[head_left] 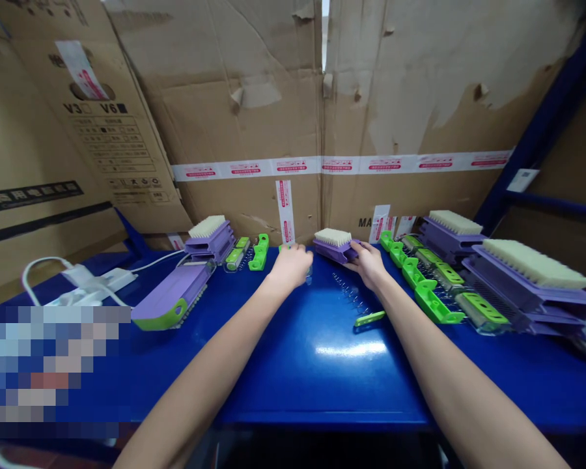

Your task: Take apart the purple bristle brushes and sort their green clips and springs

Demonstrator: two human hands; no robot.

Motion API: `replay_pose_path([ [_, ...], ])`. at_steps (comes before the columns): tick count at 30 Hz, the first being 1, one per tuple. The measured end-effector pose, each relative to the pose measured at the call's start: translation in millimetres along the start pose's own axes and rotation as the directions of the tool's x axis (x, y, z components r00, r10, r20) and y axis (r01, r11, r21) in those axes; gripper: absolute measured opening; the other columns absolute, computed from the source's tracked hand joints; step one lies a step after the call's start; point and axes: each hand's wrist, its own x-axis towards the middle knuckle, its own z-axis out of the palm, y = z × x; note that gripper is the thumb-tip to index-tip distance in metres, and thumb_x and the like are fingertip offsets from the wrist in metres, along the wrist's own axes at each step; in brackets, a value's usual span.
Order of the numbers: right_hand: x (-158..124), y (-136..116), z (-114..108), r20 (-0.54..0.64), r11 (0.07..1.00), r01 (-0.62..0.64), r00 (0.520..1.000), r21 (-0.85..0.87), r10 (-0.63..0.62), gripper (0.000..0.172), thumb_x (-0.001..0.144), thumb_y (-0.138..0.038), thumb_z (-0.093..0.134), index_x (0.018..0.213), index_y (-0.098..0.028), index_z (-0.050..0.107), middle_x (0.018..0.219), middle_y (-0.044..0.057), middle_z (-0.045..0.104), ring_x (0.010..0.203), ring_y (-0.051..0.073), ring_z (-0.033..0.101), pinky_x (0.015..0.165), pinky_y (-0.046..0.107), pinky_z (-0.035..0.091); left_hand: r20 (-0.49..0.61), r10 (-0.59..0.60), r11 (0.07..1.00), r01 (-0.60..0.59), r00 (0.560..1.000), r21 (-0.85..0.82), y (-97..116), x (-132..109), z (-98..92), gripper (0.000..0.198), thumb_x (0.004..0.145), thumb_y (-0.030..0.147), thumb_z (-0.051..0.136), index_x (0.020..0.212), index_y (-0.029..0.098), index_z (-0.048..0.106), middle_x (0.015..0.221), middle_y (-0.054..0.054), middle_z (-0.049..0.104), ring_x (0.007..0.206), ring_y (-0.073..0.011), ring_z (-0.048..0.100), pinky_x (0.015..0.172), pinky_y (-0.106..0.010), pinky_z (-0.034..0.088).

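Observation:
My right hand (366, 262) grips the right end of a purple brush body (333, 247) topped with cream bristles, near the back of the blue table (273, 365). Left of it, my left hand (293, 264) is closed in a pinch round a small part, with a bit of green and something clear showing at its fingers; what it is exactly I cannot make out. Between and below the hands lie several thin metal springs (349, 293). A flat green piece (370, 318) rests just in front of them.
Purple brush bodies (532, 280), clear-and-green parts (481, 311) and green caps (437, 303) line the right. More stand at left, beside a purple-and-green brush (170, 296) and a white power strip (97, 286). Cardboard (244, 202) walls the back.

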Motion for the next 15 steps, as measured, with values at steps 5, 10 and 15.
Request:
replay_pose_path([
  [5, -4.8, 2.0, 0.9, 0.119, 0.992, -0.047, 0.991, -0.116, 0.061, 0.011, 0.083, -0.018, 0.057, 0.093, -0.019, 0.059, 0.076, 0.002, 0.066, 0.064, 0.012, 0.063, 0.057, 0.027, 0.057, -0.182, 0.293, 0.95, -0.307, 0.939, -0.051, 32.2, -8.9, 0.9, 0.03, 0.081, 0.019, 0.053, 0.11, 0.018, 0.061, 0.112, -0.013, 0.056, 0.105, -0.029, 0.052, 0.08, -0.039, 0.042],
  [10, -10.9, 0.0, -1.4, 0.165, 0.949, -0.082, 0.977, -0.303, 0.137, 0.014, 0.084, -0.022, 0.059, 0.096, -0.016, 0.057, 0.06, 0.0, 0.061, 0.049, 0.012, 0.058, 0.043, 0.021, 0.05, -0.198, 0.38, 0.899, -0.411, 0.904, -0.151, 56.4, -10.0, 4.0, 0.027, 0.083, 0.03, 0.055, 0.106, 0.02, 0.063, 0.109, -0.012, 0.056, 0.106, -0.0283, 0.051, 0.082, -0.039, 0.042],
  [15, -10.7, -3.8, -1.6, 0.171, 0.906, -0.054, 0.976, -0.42, 0.137, 0.012, 0.087, -0.023, 0.055, 0.096, -0.015, 0.056, 0.059, 0.001, 0.062, 0.047, 0.013, 0.06, 0.044, 0.024, 0.053, -0.276, 0.303, 0.893, -0.373, 0.912, -0.253, 31.6, -11.7, 2.2, 0.023, 0.084, 0.032, 0.055, 0.101, 0.017, 0.059, 0.097, -0.009, 0.064, 0.093, -0.0237, 0.059, 0.081, -0.036, 0.043],
])
